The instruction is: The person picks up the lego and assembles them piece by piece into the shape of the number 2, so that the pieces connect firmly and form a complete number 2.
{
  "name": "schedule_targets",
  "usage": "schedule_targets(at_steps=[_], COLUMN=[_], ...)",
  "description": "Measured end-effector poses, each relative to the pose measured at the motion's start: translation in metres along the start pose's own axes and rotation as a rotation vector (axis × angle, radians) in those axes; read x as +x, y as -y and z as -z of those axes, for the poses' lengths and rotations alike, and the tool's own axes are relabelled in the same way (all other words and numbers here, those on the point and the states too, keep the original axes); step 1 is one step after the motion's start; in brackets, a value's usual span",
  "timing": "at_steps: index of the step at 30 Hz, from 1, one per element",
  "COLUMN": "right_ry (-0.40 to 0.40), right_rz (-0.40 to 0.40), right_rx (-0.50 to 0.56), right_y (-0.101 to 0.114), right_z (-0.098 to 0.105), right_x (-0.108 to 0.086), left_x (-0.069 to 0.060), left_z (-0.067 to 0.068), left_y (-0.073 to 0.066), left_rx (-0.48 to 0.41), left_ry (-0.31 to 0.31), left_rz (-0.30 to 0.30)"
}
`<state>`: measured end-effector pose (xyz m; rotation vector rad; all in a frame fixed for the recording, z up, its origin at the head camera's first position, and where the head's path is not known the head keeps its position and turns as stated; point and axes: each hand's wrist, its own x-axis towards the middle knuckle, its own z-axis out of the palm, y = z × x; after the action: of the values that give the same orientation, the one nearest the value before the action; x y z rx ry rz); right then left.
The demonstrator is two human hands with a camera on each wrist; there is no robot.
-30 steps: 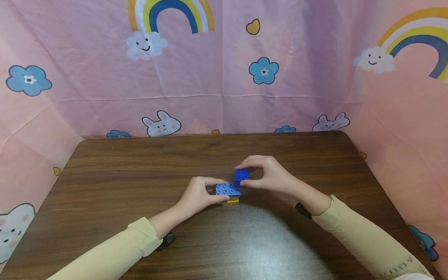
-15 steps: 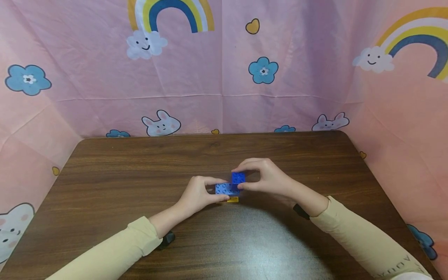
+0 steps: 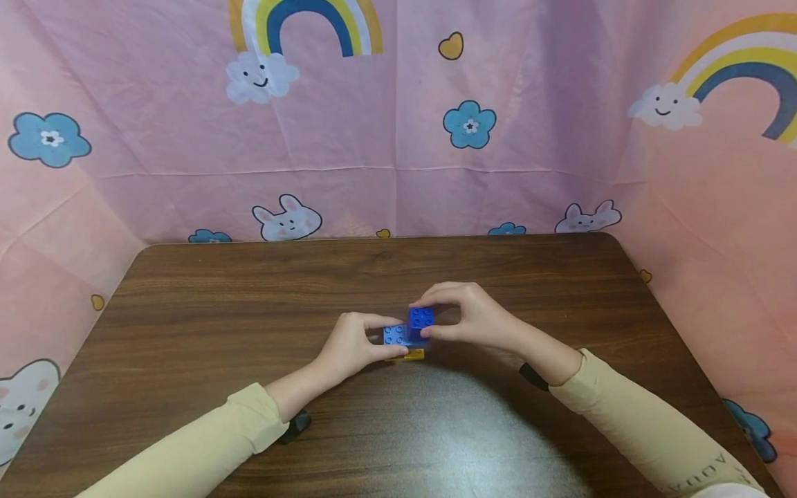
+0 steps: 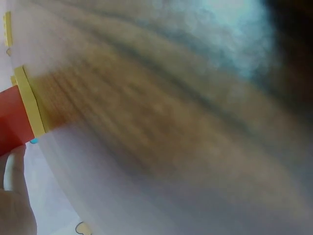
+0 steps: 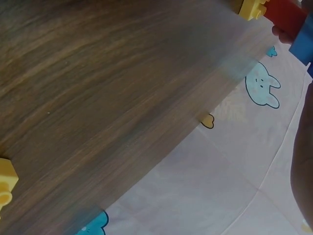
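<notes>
My left hand (image 3: 355,346) grips a light blue brick (image 3: 394,335) between thumb and fingers, near the middle of the table. Below it a yellow piece (image 3: 414,355) shows; in the left wrist view a red block (image 4: 14,120) and a yellow edge (image 4: 30,103) appear above the fingers (image 4: 17,171). My right hand (image 3: 473,315) pinches a dark blue brick (image 3: 421,318) over the right end of the light blue one; whether the two are joined I cannot tell. The right wrist view has yellow (image 5: 252,9), red (image 5: 286,18) and blue (image 5: 303,41) pieces side by side.
Another yellow brick (image 5: 6,181) is cut off at the left edge of the right wrist view. The dark wooden table (image 3: 249,290) meets a pink patterned cloth (image 3: 349,138) behind and at both sides.
My right hand has moved slightly left and down with the dark blue brick, which now covers the right-hand studs of the light blue one. My left hand has stayed nearly still.
</notes>
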<state>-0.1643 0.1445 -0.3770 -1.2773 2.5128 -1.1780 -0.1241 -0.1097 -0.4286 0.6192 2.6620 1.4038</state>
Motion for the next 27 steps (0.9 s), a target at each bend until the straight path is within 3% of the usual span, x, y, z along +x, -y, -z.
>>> schedule_targets(at_steps=[12,19,27], right_ry=[0.006,0.008,0.005], right_rz=[-0.008,-0.032,0.031], right_rx=[0.003,0.072,-0.012], right_y=[0.0024,0.0041,0.004], right_z=[0.0003,0.0002,0.0015], right_x=[-0.001,-0.0012,-0.0003], left_x=[0.0008,0.001,0.0006], left_z=[-0.0008,-0.0009,-0.0008], left_y=[0.0008,0.0007,0.0005], left_rx=[-0.02,-0.037,-0.018], left_ry=[-0.003,-0.001,-0.003], left_rz=[0.002,0.003,0.006])
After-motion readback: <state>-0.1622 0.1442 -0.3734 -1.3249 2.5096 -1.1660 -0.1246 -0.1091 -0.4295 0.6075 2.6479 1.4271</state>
